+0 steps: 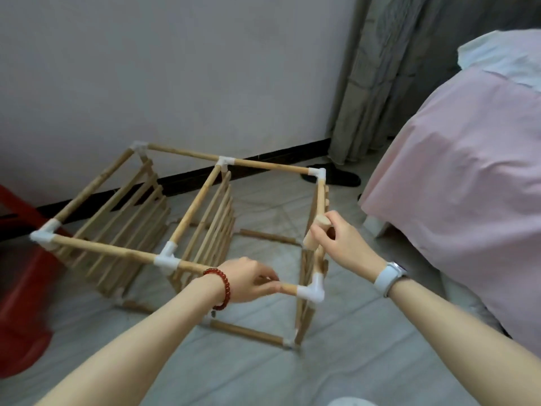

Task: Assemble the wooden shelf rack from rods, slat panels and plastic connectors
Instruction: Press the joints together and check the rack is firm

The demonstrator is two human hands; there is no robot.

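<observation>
Grey tiled floor (336, 373) carries light wooden rod-and-slat rack frame with white plastic corner connectors (187, 230), lying on side. Red plastic stool (20, 303) at left. Dark flat slipper (341, 177) near grey curtain (369, 92). Pink-covered bed (468, 171) at right.

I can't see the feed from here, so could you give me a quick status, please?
Left hand grips front rod. Right hand holds loose rod. Rack on floor, mostly framed. Nothing blocking.
</observation>
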